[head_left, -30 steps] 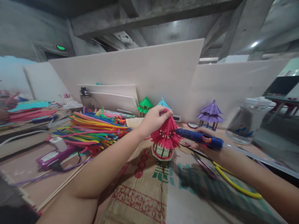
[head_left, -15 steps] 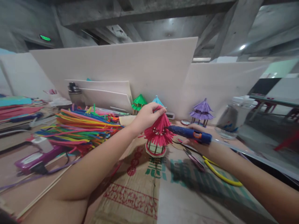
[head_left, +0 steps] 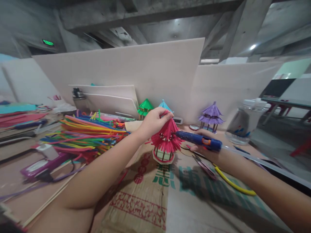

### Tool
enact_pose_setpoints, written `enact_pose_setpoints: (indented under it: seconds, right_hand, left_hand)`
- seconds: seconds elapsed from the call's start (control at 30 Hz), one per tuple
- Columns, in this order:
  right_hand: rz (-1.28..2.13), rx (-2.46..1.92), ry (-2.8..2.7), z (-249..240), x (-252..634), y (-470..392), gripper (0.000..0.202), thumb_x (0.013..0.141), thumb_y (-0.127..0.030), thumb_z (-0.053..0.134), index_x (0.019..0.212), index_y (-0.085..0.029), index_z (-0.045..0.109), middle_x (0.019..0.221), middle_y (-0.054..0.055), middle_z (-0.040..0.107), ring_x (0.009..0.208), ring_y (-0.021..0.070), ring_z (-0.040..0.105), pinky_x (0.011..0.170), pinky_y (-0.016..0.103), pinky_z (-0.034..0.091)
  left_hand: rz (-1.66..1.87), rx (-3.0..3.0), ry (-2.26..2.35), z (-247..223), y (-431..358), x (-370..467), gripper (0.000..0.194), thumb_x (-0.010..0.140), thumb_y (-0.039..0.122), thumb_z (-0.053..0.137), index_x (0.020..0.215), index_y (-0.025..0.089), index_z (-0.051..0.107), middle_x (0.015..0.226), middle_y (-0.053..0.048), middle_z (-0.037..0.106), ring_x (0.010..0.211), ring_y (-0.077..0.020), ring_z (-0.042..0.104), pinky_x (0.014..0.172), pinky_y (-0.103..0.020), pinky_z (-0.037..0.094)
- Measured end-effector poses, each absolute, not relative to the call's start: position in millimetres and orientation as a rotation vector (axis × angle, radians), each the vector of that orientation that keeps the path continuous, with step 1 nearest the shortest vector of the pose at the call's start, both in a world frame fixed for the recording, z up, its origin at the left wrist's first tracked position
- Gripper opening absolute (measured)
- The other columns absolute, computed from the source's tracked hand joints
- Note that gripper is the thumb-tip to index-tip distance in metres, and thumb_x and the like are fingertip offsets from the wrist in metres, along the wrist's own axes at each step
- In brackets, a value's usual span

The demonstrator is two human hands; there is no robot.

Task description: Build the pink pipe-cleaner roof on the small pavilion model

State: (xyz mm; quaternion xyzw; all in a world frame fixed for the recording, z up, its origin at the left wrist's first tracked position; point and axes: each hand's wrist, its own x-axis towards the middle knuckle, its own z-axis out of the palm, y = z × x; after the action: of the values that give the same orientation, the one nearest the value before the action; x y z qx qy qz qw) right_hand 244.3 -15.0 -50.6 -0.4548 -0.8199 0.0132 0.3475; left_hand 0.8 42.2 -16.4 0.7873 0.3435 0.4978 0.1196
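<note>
A small model pavilion (head_left: 167, 141) with two red tiers of roof stands on a printed cardboard sheet (head_left: 136, 202) in front of me. My left hand (head_left: 156, 121) pinches the peak of its upper roof, fingers closed. From the right, my right hand (head_left: 204, 147) grips a blue hot glue gun (head_left: 198, 138), whose dark nozzle touches or nearly touches the red upper roof. A clear glue stick (head_left: 234, 149) sticks out of the gun's back end. Part of the right hand is hidden behind the gun.
Green (head_left: 146, 105), light blue (head_left: 164, 105) and purple (head_left: 211, 113) model pavilions stand behind. Colourful pipe cleaners (head_left: 82, 132) and a purple power strip (head_left: 46, 163) lie left. Scissors (head_left: 204, 166), a yellow strip (head_left: 233, 184) and a clear jar (head_left: 245, 121) are at right.
The whole view has shifted slightly. Both hands keep their grips, and the glue gun's nozzle stays at the red roof.
</note>
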Motion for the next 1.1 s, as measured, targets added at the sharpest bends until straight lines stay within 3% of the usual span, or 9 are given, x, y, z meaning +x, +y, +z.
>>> enact_pose_setpoints:
  seconds: [0.2,0.5,0.87,1.0,1.1]
  right_hand:
    - [0.117,-1.2,-2.103,-46.2,241.4,-18.9,0.045,0.078,-0.066,0.065,0.092,-0.024,0.067,0.057,-0.003,0.059,0.05,0.0152,0.05,0.049,0.026,0.031]
    - [0.153,-1.218,-2.062,-47.5,239.3,-21.4,0.048,0.075,-0.069,0.066,0.091,-0.023,0.066,0.057,-0.003,0.057,0.052,0.0162,0.05,0.051,0.027,0.032]
    - [0.149,-1.228,-2.105,-43.3,240.5,-20.9,0.037,0.08,-0.056,0.067,0.099,-0.024,0.068,0.073,0.002,0.071,0.065,0.0208,0.064,0.058,0.028,0.043]
    - [0.148,-1.227,-2.122,-40.9,240.6,-23.9,0.039,0.081,-0.059,0.066,0.098,-0.024,0.069,0.083,0.005,0.075,0.074,0.0239,0.067,0.061,0.03,0.045]
    - [0.132,-1.221,-2.129,-37.6,239.7,-26.9,0.04,0.081,-0.06,0.067,0.099,-0.024,0.068,0.081,0.004,0.074,0.069,0.0224,0.066,0.059,0.029,0.043]
  left_hand:
    - [1.465,2.314,0.952,-17.2,43.5,-0.1,0.027,0.094,0.034,0.056,0.075,0.016,0.061,0.08,-0.002,0.06,0.08,-0.0163,0.056,0.076,-0.028,0.041]
    - [1.467,2.325,0.964,-19.1,44.1,-0.3,0.027,0.095,0.036,0.057,0.077,0.016,0.062,0.081,-0.002,0.062,0.081,-0.0166,0.058,0.075,-0.028,0.042]
    - [1.446,2.341,0.994,-15.8,42.0,0.4,0.028,0.093,0.037,0.057,0.076,0.016,0.062,0.078,-0.001,0.061,0.077,-0.0161,0.056,0.074,-0.028,0.042]
    - [1.433,2.335,1.001,-15.9,41.6,0.2,0.03,0.093,0.04,0.055,0.076,0.017,0.061,0.078,-0.001,0.061,0.079,-0.0168,0.057,0.075,-0.028,0.042]
    - [1.421,2.335,1.025,-16.2,40.9,-0.3,0.03,0.093,0.041,0.055,0.077,0.016,0.062,0.076,-0.001,0.059,0.078,-0.0168,0.056,0.075,-0.028,0.042]
